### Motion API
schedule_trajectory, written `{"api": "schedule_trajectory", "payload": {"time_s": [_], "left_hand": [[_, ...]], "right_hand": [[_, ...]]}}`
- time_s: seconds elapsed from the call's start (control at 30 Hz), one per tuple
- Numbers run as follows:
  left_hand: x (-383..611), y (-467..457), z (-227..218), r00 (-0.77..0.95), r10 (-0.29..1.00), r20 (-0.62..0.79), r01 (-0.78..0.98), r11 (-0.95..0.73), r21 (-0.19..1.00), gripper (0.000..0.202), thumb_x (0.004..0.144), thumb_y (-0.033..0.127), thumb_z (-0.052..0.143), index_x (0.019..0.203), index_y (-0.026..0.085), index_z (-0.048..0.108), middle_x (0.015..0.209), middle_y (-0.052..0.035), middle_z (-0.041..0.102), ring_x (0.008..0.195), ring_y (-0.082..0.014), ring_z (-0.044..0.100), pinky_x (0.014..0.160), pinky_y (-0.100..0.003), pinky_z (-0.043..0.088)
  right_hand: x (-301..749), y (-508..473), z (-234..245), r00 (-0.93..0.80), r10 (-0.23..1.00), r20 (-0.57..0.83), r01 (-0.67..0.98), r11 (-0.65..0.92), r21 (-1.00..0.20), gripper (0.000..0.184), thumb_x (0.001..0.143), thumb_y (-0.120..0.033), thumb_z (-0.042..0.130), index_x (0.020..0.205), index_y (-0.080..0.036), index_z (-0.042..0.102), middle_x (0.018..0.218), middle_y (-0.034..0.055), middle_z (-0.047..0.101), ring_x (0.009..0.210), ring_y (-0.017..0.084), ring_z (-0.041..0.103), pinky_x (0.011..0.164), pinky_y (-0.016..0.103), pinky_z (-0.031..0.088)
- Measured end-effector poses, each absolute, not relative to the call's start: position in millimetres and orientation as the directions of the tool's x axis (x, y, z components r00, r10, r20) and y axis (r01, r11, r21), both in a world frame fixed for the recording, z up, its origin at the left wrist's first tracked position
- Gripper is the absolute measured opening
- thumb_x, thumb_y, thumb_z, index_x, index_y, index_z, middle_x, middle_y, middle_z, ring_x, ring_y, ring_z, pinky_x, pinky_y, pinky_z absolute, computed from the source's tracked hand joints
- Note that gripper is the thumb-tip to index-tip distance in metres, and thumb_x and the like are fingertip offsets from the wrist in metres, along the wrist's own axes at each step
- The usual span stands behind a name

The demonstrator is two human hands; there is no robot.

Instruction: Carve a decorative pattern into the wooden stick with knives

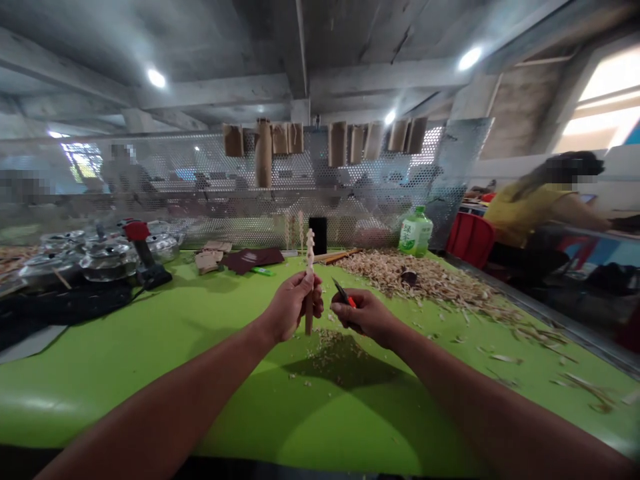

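Note:
Near the middle of the green tabletop, my left hand [295, 303] is closed around a carved wooden stick [310, 250]. The stick stands upright; its pale upper part is cut into a row of notches, and its plain lower end shows below my fingers. To the right, my right hand [363, 312] grips a utility knife [344, 293] with a dark body and a red part. The knife's tip points up and left, apart from the stick. Small wood chips [333, 347] lie on the table beneath both hands.
A heap of wood shavings [430, 277] and a green bottle [416, 231] are at the back right. Sandpaper sheets [253, 260] lie behind my left hand. A cordless drill [145, 253] stands beside metal pots [107, 259] at left. A person in yellow [525, 207] sits at right.

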State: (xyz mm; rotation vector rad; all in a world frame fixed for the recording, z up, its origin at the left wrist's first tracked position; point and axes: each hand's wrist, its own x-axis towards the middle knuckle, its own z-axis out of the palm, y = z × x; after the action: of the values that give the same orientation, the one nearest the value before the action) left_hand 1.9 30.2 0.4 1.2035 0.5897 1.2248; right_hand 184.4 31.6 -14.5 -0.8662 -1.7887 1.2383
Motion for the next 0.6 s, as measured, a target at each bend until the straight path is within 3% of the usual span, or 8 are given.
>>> {"api": "schedule_trajectory", "payload": {"time_s": [0.17,0.37,0.47,0.6], "left_hand": [[5.3,19.4,6.0,0.389,0.906,0.169,-0.399,0.001,0.917,0.026,0.087,0.041,0.055,0.098,0.017,0.052,0.059,0.0073,0.042,0.038,-0.0033,0.035,0.034,-0.015,0.026],[7.8,12.0,5.7,0.409,0.908,0.095,-0.339,0.054,0.939,0.031,0.081,0.034,0.064,0.102,0.024,0.044,0.062,0.0094,0.040,0.038,-0.0017,0.030,0.033,-0.011,0.021],[9.5,10.4,3.8,0.421,0.903,0.084,-0.300,0.051,0.952,0.027,0.082,0.037,0.062,0.097,0.023,0.045,0.071,0.0068,0.045,0.038,-0.0013,0.031,0.030,-0.012,0.021],[10.9,7.2,2.0,0.414,0.907,0.074,-0.180,0.002,0.984,0.030,0.085,0.044,0.055,0.105,0.021,0.050,0.070,0.0048,0.044,0.043,-0.0049,0.040,0.033,-0.016,0.033]], "right_hand": [[187.4,35.1,-10.8,-0.342,0.895,0.286,0.005,0.306,-0.952,0.033,0.078,-0.050,0.064,0.077,-0.019,0.051,0.048,-0.0099,0.036,0.037,0.004,0.026,0.036,0.020,0.020],[186.2,24.9,1.3,-0.309,0.884,0.351,-0.056,0.352,-0.934,0.030,0.079,-0.045,0.063,0.082,-0.023,0.043,0.059,-0.0085,0.044,0.042,0.005,0.034,0.038,0.019,0.025],[186.0,24.8,1.0,-0.325,0.860,0.394,0.016,0.421,-0.907,0.028,0.086,-0.049,0.051,0.083,-0.021,0.048,0.065,-0.0043,0.050,0.045,0.007,0.041,0.042,0.022,0.033],[189.9,32.8,-5.9,-0.279,0.830,0.483,0.281,0.551,-0.786,0.031,0.090,-0.046,0.045,0.075,-0.020,0.051,0.065,-0.0015,0.052,0.054,0.010,0.048,0.052,0.024,0.037]]}}
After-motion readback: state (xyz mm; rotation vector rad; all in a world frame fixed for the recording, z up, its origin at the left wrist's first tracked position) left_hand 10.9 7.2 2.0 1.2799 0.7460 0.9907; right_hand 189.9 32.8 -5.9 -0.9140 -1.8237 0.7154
